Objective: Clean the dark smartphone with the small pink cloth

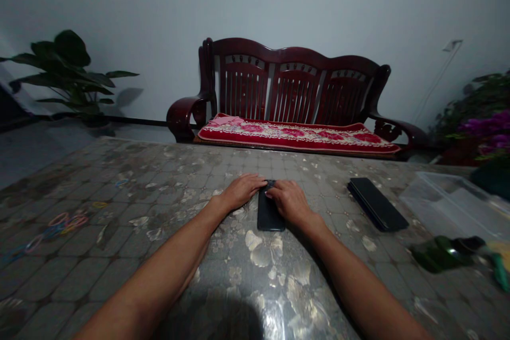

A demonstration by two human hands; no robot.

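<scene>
A black phone (268, 214) lies flat on the patterned table (167, 180) in front of me. My left hand (241, 190) rests at its far left corner, fingers curled and touching the top edge. My right hand (289, 200) lies over the phone's upper right side, fingers bent and pressing on its far end. Both hands meet at the phone's far edge. What the fingertips pinch there is too small to make out.
A second black phone or case (376, 203) lies to the right. A clear plastic box (454, 204) and green items (440, 253) sit at the right edge. Coloured rubber bands (64, 221) lie at left. A wooden bench (290, 101) and plants stand behind.
</scene>
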